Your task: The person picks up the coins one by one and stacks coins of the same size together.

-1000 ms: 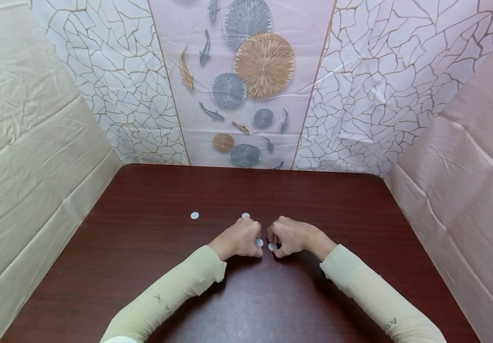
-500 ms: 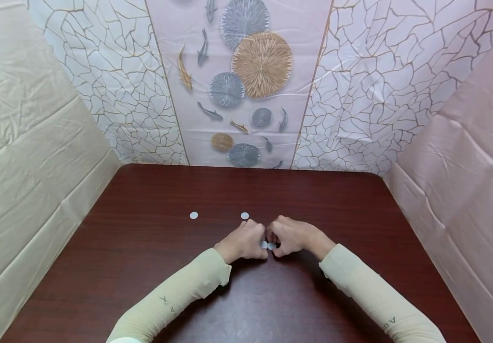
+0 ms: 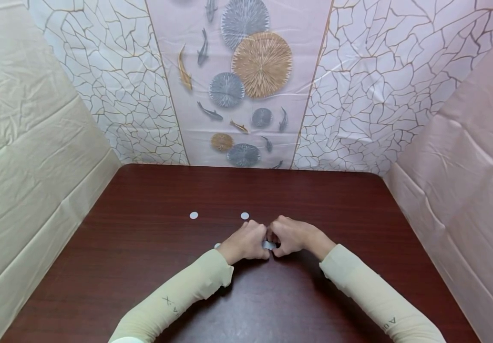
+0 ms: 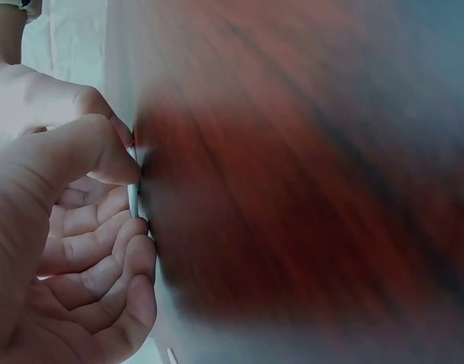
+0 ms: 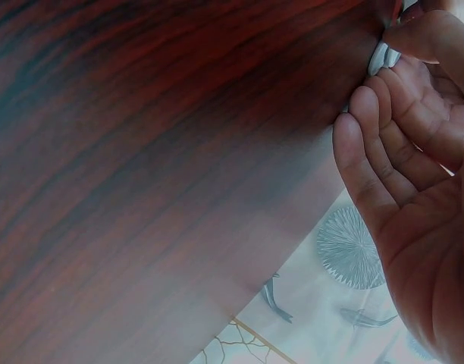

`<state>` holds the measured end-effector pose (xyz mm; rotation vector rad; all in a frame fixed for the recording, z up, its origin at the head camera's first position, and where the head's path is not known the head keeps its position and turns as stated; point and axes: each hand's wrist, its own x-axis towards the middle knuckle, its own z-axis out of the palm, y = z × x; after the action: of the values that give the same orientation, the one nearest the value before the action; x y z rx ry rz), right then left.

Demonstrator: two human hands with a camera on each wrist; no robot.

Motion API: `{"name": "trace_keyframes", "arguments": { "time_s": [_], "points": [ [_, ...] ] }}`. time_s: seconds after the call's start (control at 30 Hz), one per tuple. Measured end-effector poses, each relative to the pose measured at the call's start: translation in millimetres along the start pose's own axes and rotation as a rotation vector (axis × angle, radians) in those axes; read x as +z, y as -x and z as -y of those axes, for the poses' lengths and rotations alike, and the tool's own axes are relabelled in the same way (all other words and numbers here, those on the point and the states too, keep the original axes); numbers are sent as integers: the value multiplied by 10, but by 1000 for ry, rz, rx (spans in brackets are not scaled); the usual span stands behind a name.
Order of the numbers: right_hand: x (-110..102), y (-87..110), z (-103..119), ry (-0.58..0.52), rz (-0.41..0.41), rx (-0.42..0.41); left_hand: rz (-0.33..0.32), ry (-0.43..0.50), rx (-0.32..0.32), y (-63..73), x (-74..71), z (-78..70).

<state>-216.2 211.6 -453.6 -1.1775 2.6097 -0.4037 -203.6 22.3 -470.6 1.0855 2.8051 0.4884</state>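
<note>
Low over the dark red table, both hands meet with their fingertips close together. My left hand (image 3: 246,240) pinches a small flat white disc (image 3: 265,245) between thumb and fingers; its thin edge shows in the left wrist view. Facing it, my right hand (image 3: 295,236) pinches a second white disc (image 3: 272,246) the same way. Edge to edge in the head view, the two discs look joined, slightly overlapping. The right wrist view shows white rims (image 5: 384,57) between thumb and fingers. Fingertips partly cover both discs.
Two more white discs lie farther back on the table (image 3: 165,286), one at left (image 3: 193,215) and one (image 3: 244,216) beyond my left hand. Another disc (image 3: 217,246) peeks out beside my left wrist. Fabric walls (image 3: 457,157) surround the table's sides and back.
My left hand has slid right with its disc, bringing it up against the right hand's disc. A disc beside the left wrist has come into view. The right hand has stayed nearly still.
</note>
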Motion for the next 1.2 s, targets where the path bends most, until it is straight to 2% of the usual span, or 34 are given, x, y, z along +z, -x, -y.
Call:
{"name": "trace_keyframes", "arguments": {
  "time_s": [0.37,0.93,1.2],
  "points": [
    [-15,-1,-7,-10,-14,-17,31,43,4,-7,-14,-3],
    [-6,12,6,-39,-38,-31,-19,124,2,14,27,26],
    [-7,30,7,-41,-31,-24,13,180,-23,21,0,5]
  ]
}}
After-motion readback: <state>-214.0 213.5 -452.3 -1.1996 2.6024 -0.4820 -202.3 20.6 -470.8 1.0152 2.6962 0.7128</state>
